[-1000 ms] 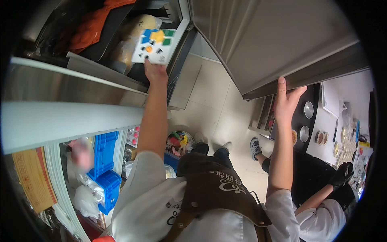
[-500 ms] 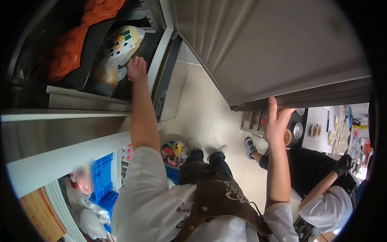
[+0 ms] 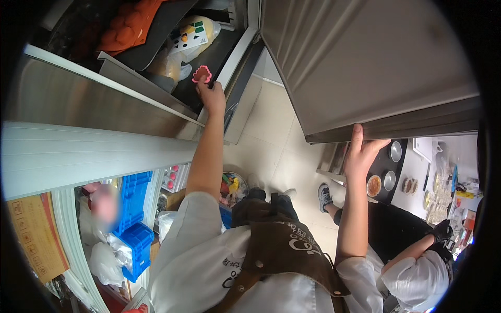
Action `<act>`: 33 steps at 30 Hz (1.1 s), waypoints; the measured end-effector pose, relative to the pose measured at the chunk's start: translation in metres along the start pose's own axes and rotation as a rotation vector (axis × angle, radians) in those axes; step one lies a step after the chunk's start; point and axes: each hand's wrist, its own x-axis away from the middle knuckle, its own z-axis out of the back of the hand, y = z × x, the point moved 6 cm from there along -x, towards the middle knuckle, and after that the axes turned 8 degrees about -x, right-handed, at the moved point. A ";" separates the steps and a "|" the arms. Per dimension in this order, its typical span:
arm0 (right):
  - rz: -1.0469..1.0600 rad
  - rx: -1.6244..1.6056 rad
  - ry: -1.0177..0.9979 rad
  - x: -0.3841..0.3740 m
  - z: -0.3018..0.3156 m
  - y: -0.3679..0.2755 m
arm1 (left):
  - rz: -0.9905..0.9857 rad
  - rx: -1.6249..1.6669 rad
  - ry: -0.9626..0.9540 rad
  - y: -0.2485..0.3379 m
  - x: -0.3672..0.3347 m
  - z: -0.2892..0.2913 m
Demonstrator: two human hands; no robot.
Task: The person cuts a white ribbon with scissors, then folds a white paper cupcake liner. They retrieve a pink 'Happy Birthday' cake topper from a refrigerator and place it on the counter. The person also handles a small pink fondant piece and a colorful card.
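My left hand (image 3: 213, 97) reaches into an opened steel cabinet, fingers pinching a small pink wavy-edged piece (image 3: 201, 72) with a brownish middle. It looks like a cookie cutter or small mould; I cannot tell which. This piece is over a dark tray (image 3: 228, 46), beside a clear bag of pale yellow food (image 3: 201, 44) with a printed label. Farther left in the cabinet is an orange mould (image 3: 128, 34) with rounded bumps. My right hand (image 3: 360, 159) grips the lower edge of the steel door (image 3: 376, 73), thumb on the near face, fingers partly hidden.
Below the cabinet are blue crates (image 3: 138, 250), white plastic bags (image 3: 107, 263) and a cardboard box (image 3: 36, 237). A round bin (image 3: 235, 185) with colourful scraps is near my feet. At right, a co-worker's gloved hand (image 3: 442, 229) is beside a counter with round tins (image 3: 395, 151).
My left hand has come to hold the pink piece, which did not show before. The view has shifted, so the cabinet sits farther up. My right hand stays on the door edge.
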 end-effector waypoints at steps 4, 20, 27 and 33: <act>-0.042 -0.017 0.010 0.000 0.000 -0.013 | -0.113 -0.639 0.084 0.010 -0.007 0.007; -0.022 -0.083 -0.007 0.003 -0.003 0.005 | -0.205 -1.017 -0.067 0.017 -0.027 0.002; -0.045 -0.094 -0.016 0.005 -0.003 0.005 | -0.134 -1.018 -0.296 0.050 -0.036 0.007; -0.047 -0.045 0.012 0.003 -0.004 -0.015 | -0.218 -1.032 -0.117 0.030 -0.031 0.006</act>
